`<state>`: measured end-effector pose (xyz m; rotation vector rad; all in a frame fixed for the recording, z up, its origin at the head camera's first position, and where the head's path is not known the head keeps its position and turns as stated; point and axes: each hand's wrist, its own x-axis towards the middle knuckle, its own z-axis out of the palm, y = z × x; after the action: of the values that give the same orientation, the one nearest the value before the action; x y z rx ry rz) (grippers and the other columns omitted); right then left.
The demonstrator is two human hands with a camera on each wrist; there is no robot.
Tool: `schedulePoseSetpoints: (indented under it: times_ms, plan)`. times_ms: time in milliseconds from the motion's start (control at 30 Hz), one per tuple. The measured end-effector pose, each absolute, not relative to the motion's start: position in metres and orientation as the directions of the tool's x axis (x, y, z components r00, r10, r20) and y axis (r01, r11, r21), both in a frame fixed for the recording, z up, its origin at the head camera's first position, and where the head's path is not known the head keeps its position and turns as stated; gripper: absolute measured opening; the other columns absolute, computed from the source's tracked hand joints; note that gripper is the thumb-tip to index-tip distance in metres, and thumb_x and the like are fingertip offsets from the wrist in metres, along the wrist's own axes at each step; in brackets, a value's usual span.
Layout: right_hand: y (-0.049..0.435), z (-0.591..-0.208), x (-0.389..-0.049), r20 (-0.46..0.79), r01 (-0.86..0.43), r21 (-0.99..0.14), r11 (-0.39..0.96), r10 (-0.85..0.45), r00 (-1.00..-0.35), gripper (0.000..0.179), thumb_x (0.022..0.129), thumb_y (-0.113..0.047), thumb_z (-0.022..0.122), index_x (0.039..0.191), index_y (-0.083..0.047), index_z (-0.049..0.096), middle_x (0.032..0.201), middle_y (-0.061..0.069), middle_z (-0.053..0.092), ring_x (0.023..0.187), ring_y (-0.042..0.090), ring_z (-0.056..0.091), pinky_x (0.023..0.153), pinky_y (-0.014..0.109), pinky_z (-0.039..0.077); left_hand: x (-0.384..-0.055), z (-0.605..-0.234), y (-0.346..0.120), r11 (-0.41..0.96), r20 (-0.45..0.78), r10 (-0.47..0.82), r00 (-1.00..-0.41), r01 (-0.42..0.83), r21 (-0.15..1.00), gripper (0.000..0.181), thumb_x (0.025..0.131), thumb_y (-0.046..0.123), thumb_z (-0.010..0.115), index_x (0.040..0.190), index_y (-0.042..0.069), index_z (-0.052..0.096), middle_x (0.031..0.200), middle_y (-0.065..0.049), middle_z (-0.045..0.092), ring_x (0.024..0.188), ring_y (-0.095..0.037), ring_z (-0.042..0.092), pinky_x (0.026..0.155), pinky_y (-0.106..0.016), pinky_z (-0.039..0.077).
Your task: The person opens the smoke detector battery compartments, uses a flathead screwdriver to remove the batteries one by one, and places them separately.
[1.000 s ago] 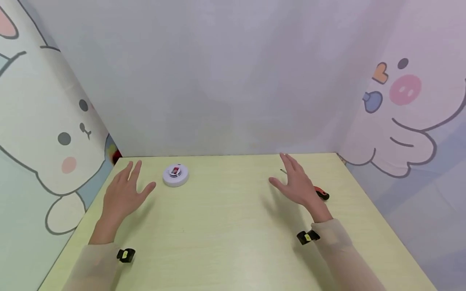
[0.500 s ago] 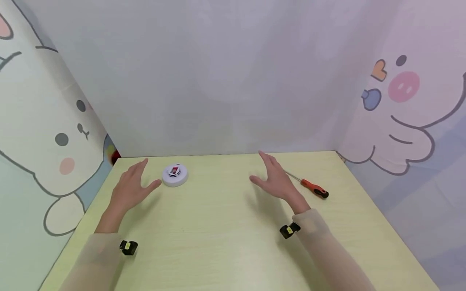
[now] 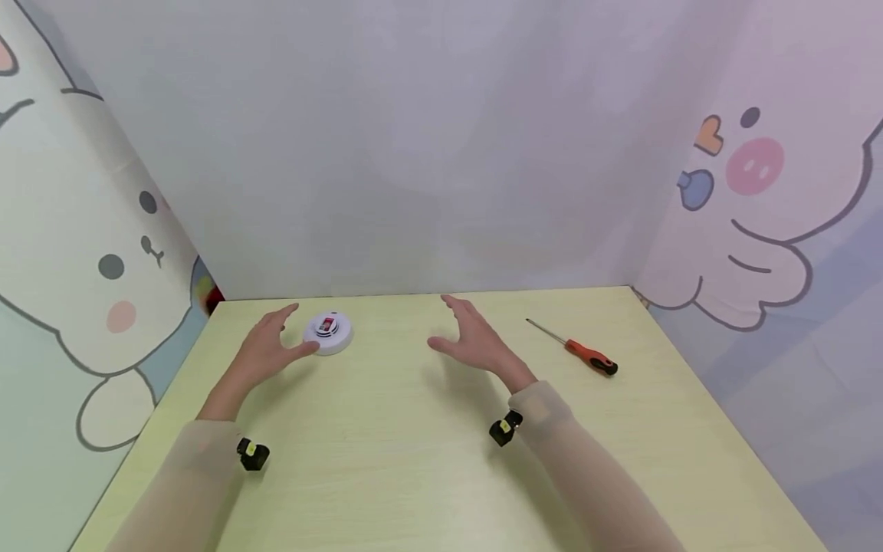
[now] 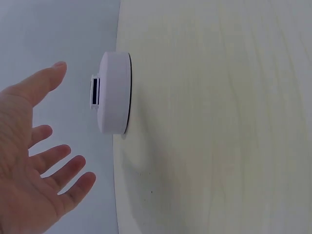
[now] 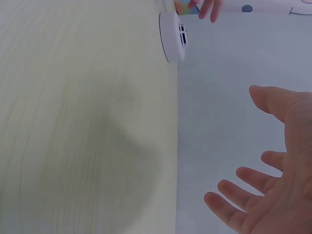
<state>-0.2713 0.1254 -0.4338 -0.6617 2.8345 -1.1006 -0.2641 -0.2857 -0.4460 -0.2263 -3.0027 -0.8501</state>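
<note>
A round white smoke detector (image 3: 328,334) with a small red label lies at the back left of the table. Just left of it hovers my left hand (image 3: 265,354), fingers spread and thumb apart. In the head view the thumb tip overlaps the detector's near edge, but the left wrist view shows a gap between hand (image 4: 29,165) and detector (image 4: 113,92). My right hand (image 3: 476,343), also raised with loosely spread fingers, is some way to the detector's right. Both hands hold nothing. A screwdriver (image 3: 589,356) with a red and black handle lies farther right.
The pale wooden table (image 3: 386,460) ends at the back against a light grey curtain (image 3: 414,153). Cartoon-printed cloth (image 3: 814,253) hangs at both sides. Each wrist carries a small black camera (image 3: 253,454).
Both hands have moved inward: the left one right toward the smoke detector, the right one left, uncovering the whole screwdriver. The smoke detector and screwdriver lie where they were.
</note>
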Motion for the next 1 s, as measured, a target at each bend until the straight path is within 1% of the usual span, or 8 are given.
schedulePoseSetpoints:
  times_ms: [200,267,467,600,767,833,1000]
  plan:
    - [0.103,-0.439,-0.273,0.085,-0.385,-0.671,0.633,-0.45,-0.889,0.09,0.098,-0.045,0.074,0.168,-0.012,0.028,0.166,0.012,0.038,0.149,0.036,0.044,0.118,0.054,0.042,-0.274,-0.451,-0.281,0.829,0.013,0.14,-0.99,0.124,0.546,0.104,0.094,0.053,0.079,0.167,0.002,0.025,0.163,-0.034,0.032,0.14,-0.052,0.044,0.108,-0.071,0.044]
    - [0.095,-0.44,-0.273,0.078,-0.392,-0.682,0.618,-0.471,-0.878,0.089,0.099,-0.044,0.073,0.168,-0.012,0.028,0.165,0.014,0.038,0.148,0.037,0.044,0.117,0.054,0.043,-0.277,-0.452,-0.28,0.822,0.004,0.142,-0.99,0.12,0.557,0.103,0.093,0.052,0.08,0.166,0.003,0.026,0.163,-0.034,0.033,0.14,-0.052,0.044,0.108,-0.071,0.044]
    - [0.066,-0.444,-0.279,0.062,-0.406,-0.705,0.582,-0.52,-0.852,0.086,0.099,-0.041,0.074,0.167,-0.009,0.03,0.162,0.018,0.041,0.146,0.036,0.046,0.115,0.052,0.045,-0.285,-0.456,-0.281,0.793,-0.037,0.168,-0.985,0.113,0.599,0.103,0.092,0.048,0.082,0.167,0.003,0.026,0.163,-0.033,0.034,0.142,-0.053,0.043,0.108,-0.072,0.043]
    - [0.047,-0.45,-0.285,0.044,-0.396,-0.73,0.557,-0.539,-0.841,0.085,0.099,-0.038,0.075,0.166,-0.007,0.031,0.161,0.022,0.042,0.145,0.039,0.047,0.115,0.052,0.046,-0.287,-0.46,-0.286,0.775,-0.063,0.195,-0.979,0.114,0.621,0.102,0.092,0.044,0.083,0.167,0.005,0.026,0.163,-0.031,0.035,0.143,-0.053,0.043,0.108,-0.071,0.044]
    - [0.026,-0.46,-0.293,0.002,-0.376,-0.715,0.589,-0.537,-0.843,0.085,0.098,-0.038,0.075,0.166,-0.008,0.032,0.16,0.02,0.045,0.146,0.034,0.047,0.118,0.044,0.044,-0.288,-0.463,-0.293,0.763,-0.065,0.238,-0.969,0.145,0.629,0.1,0.093,0.042,0.084,0.166,0.003,0.027,0.162,-0.031,0.037,0.141,-0.053,0.046,0.107,-0.07,0.046]
    - [0.019,-0.464,-0.297,-0.011,-0.375,-0.698,0.61,-0.533,-0.846,0.085,0.098,-0.039,0.075,0.165,-0.009,0.033,0.16,0.017,0.047,0.147,0.031,0.047,0.119,0.042,0.043,-0.288,-0.463,-0.295,0.751,-0.062,0.263,-0.963,0.164,0.64,0.099,0.093,0.041,0.083,0.166,0.002,0.028,0.161,-0.031,0.038,0.14,-0.053,0.048,0.105,-0.068,0.048]
    - [0.004,-0.471,-0.304,-0.033,-0.377,-0.667,0.643,-0.531,-0.847,0.082,0.099,-0.038,0.075,0.165,-0.009,0.035,0.16,0.015,0.049,0.147,0.027,0.046,0.12,0.039,0.041,-0.293,-0.465,-0.302,0.723,-0.067,0.298,-0.952,0.179,0.667,0.096,0.094,0.04,0.083,0.165,0.002,0.03,0.16,-0.03,0.043,0.139,-0.051,0.051,0.103,-0.062,0.053]
